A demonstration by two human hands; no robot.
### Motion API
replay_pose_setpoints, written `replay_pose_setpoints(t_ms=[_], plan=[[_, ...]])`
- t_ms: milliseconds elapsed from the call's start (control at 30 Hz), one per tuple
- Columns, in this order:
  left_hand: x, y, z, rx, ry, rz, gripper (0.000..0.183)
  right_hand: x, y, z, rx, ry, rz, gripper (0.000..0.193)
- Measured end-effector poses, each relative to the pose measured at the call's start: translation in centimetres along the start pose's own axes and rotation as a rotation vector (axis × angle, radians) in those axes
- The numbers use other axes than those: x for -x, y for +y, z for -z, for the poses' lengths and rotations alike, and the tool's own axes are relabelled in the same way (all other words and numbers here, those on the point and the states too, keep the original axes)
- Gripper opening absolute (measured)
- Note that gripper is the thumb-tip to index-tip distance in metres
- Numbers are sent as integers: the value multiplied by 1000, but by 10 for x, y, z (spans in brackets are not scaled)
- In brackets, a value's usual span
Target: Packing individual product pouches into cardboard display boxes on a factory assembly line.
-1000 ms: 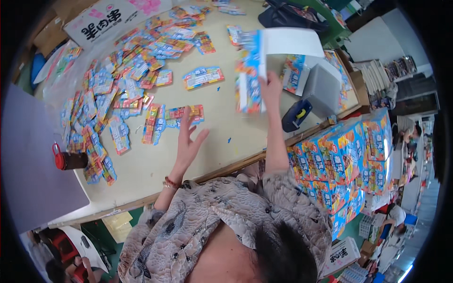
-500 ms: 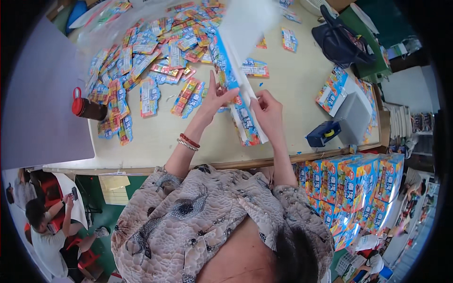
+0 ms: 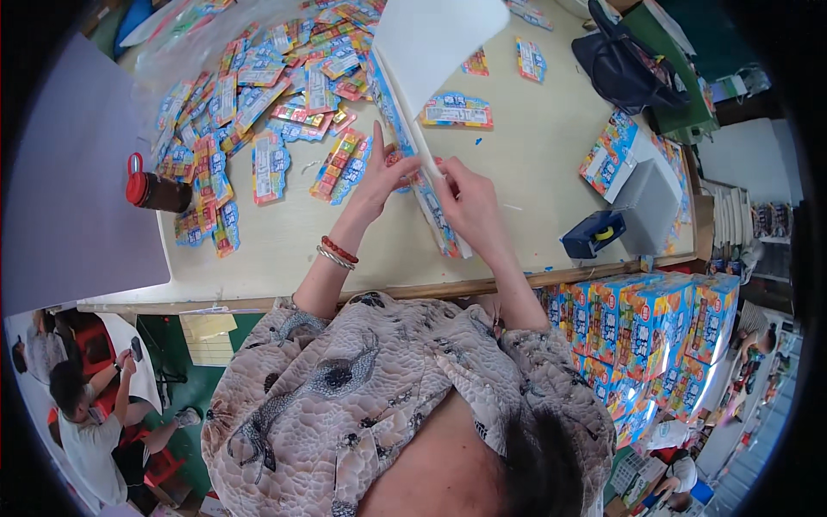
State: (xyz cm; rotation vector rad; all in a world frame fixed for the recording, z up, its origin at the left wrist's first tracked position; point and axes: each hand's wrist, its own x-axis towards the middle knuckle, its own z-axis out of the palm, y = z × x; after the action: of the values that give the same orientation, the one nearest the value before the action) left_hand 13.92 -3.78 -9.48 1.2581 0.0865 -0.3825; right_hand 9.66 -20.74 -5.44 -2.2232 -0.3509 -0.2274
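Both hands pinch a flat carton (image 3: 422, 129) at table centre. Left hand (image 3: 379, 177) has fingers spread, thumb seemingly on the carton's edge; right hand (image 3: 469, 202) is curled closed around its lower end. White flap points to 12 o'clock. Packets (image 3: 271, 164) lie at 10 o'clock. Best to keep the grip firm along the crease, square the corners, and press evenly.

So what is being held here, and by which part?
Both hands hold a flat carton blank, white inside and printed blue outside, along its lower folded edge: left hand on its left side, right hand on its right, above the table.
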Motion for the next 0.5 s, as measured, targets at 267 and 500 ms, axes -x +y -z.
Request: replay_pose_setpoints(t_ms=[267,500], plan=[[20,-1,5,-193,-56,-138,100,2,23,25,-123,-14,-216,17],[-7,-37,-14,-352,81,-402,87,15,7,-10,13,-118,63,18]])
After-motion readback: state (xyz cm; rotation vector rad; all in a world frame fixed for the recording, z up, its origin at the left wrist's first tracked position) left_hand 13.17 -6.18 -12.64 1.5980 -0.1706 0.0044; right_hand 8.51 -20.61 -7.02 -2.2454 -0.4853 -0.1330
